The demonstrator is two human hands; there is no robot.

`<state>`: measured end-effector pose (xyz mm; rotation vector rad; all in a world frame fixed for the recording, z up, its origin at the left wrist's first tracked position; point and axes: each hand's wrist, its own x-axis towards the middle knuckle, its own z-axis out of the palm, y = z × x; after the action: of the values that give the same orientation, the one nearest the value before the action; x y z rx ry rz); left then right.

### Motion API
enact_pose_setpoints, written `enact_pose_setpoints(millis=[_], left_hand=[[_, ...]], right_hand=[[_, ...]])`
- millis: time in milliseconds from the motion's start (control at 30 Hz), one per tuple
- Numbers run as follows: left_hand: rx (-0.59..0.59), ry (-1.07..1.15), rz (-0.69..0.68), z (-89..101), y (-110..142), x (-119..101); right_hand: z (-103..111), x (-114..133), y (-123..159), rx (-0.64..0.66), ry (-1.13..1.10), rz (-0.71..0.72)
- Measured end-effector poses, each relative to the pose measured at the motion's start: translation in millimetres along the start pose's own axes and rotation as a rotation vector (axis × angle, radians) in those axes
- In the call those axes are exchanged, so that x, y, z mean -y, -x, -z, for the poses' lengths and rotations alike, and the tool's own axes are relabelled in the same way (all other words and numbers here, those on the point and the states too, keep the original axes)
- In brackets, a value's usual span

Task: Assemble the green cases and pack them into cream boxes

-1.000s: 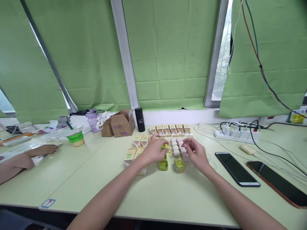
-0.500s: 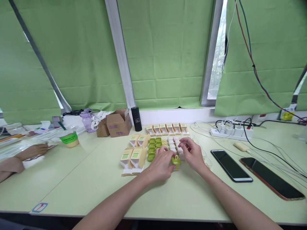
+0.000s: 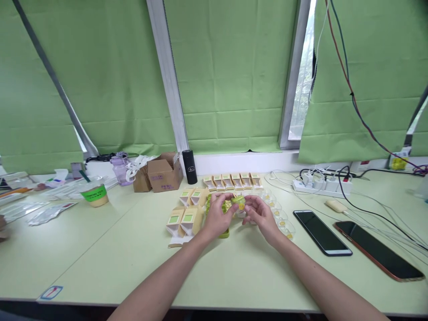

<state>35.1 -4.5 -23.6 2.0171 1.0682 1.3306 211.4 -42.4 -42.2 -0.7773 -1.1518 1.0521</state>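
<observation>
Both my hands are raised over the table with a small clear jar with a green lid (image 3: 238, 200) between them. My left hand (image 3: 218, 216) pinches its left side with thumb and fingers. From the right, the fingers of my right hand (image 3: 262, 218) close against the jar too. A green square cap (image 3: 224, 233) shows below my left hand, while others lie partly hidden behind it. Clear plastic cups with yellow marks (image 3: 282, 220) stand in a line beside my right hand. The white blocks are mostly covered by my hands.
Open beige cartons (image 3: 191, 220) stand to the left, and a row of similar cartons (image 3: 232, 182) at the back. Rightward lie a phone (image 3: 323, 232), a second phone (image 3: 377, 249) and a power strip (image 3: 323, 187) with cables. A drink cup (image 3: 95, 194) and cardboard box (image 3: 165, 174) stand left.
My left hand has lifted the jar off the table, and my right hand has come in to meet it. At the far left, another person's hand has withdrawn toward the picture edge.
</observation>
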Motion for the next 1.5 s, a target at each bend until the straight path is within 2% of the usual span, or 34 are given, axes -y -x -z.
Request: enact_pose_setpoints(millis=[100,300,567,933,1200,1500], left_hand=[[-0.031,0.002,0.013,-1.6,4.6,5.6],[0.016,0.122,-0.042,1.8,14.5,6.1],[-0.009,0.194,-0.111,-1.4,19.8,7.9],[-0.043,0.096,-0.138,-0.6,23.7,2.0],[-0.046,0.112,-0.103,-1.8,24.1,4.1],[-0.054,0.123,-0.087,-1.2,19.9,4.9]], right_hand=[[-2.0,-3.8,0.2,0.003,-0.068,-0.063],[2.0,-4.8,0.1,0.024,-0.263,-0.122],[8.4,-7.2,-1.4,0.1,-0.454,-0.215],[10.4,-8.7,-1.1,0.13,-0.473,-0.253],[7.9,-7.4,-0.3,0.071,-0.463,-0.226],[2.1,1.5,1.4,-0.015,-0.39,-0.127]])
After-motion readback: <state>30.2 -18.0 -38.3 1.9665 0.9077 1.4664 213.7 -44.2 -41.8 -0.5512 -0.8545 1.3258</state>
